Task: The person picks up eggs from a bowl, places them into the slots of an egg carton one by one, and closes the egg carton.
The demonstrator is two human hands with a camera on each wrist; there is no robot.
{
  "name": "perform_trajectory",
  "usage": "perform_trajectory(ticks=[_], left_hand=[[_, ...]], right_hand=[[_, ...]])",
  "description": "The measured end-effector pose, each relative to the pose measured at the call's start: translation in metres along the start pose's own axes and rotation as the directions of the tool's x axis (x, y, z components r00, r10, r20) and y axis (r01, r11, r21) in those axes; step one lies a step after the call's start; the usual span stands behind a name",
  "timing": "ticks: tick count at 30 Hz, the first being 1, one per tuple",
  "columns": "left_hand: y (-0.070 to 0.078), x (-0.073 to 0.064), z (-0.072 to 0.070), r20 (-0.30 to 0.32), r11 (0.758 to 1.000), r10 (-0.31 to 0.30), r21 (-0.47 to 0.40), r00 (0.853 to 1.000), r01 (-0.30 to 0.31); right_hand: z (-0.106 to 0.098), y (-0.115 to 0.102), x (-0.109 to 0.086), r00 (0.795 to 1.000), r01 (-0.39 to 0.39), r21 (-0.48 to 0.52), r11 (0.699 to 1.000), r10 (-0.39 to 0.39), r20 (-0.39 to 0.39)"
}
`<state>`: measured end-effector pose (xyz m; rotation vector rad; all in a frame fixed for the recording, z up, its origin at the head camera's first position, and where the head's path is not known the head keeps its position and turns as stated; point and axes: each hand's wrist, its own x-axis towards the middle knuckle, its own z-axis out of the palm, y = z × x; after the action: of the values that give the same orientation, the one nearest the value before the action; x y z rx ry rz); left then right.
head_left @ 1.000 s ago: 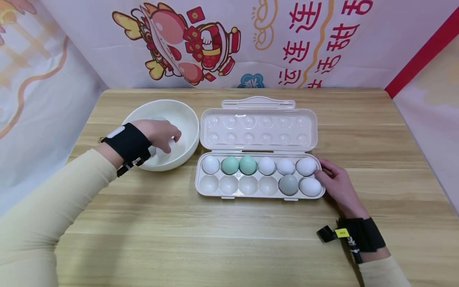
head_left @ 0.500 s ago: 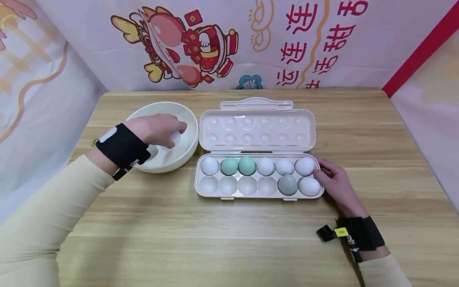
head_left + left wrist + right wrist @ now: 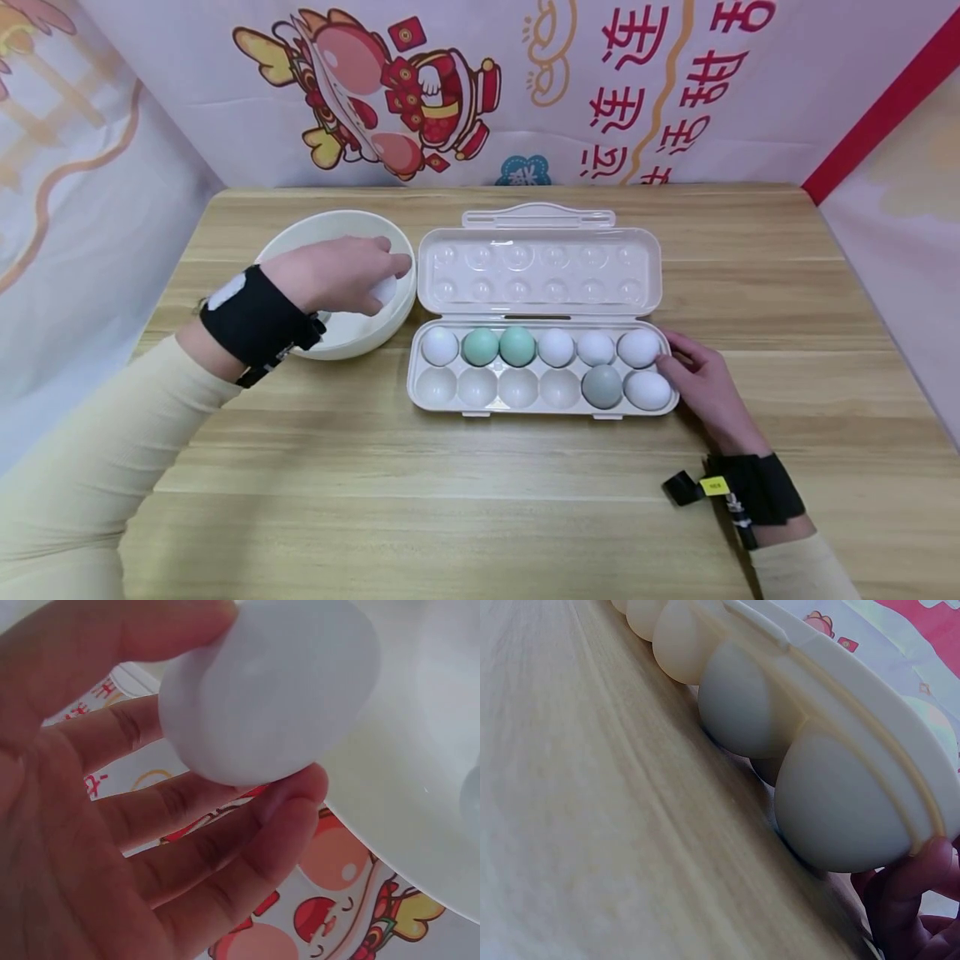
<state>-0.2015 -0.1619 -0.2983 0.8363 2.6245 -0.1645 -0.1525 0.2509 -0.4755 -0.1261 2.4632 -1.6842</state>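
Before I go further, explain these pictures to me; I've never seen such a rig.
There is no machine: a person works with two bare hands. One picture, from a head-worn camera, looks forward and down; the other two come from cameras on the wrists, each facing that hand's work. On the wooden table stand a pale bowl and, beside it, an open egg carton. Eight eggs fill its far row and the near row's right end; four cups are empty. The left hand pinches a white egg at the bowl; the right hand holds the carton's right end.
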Motion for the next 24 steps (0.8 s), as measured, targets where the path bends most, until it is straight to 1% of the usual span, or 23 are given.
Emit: perform_trajectory(ticks=[5, 11, 17, 21, 24], left_hand=[[0.014, 0.001, -0.002, -0.011, 1.0, 0.023, 0.013, 1.0, -0.023], [0.028, 0.005, -0.002, -0.031, 0.996, 0.078, 0.033, 0.996, -0.077], [0.044, 0.006, 0.001, -0.012, 0.992, 0.12, 0.05, 0.993, -0.119], [0.055, 0.009, 0.008, -0.019, 0.982, 0.176, 0.071, 0.984, -0.174], [0.063, 0.014, 0.016, -0.03, 0.973, 0.225, 0.068, 0.974, -0.222]], right_hand=[[-0.001, 0.0, 0.0, 1.0, -0.004, 0.004, 1.0, 0.004, 0.0], [0.0, 0.0, -0.001, 1.0, 0.002, 0.011, 1.0, -0.002, -0.005], [0.002, -0.001, -0.001, 1.0, 0.012, 0.019, 1.0, -0.012, -0.006], [0.001, -0.002, -0.001, 1.0, -0.005, 0.017, 1.0, 0.006, -0.009], [0.002, -0.002, 0.0, 1.0, -0.006, 0.018, 1.0, 0.006, -0.004]])
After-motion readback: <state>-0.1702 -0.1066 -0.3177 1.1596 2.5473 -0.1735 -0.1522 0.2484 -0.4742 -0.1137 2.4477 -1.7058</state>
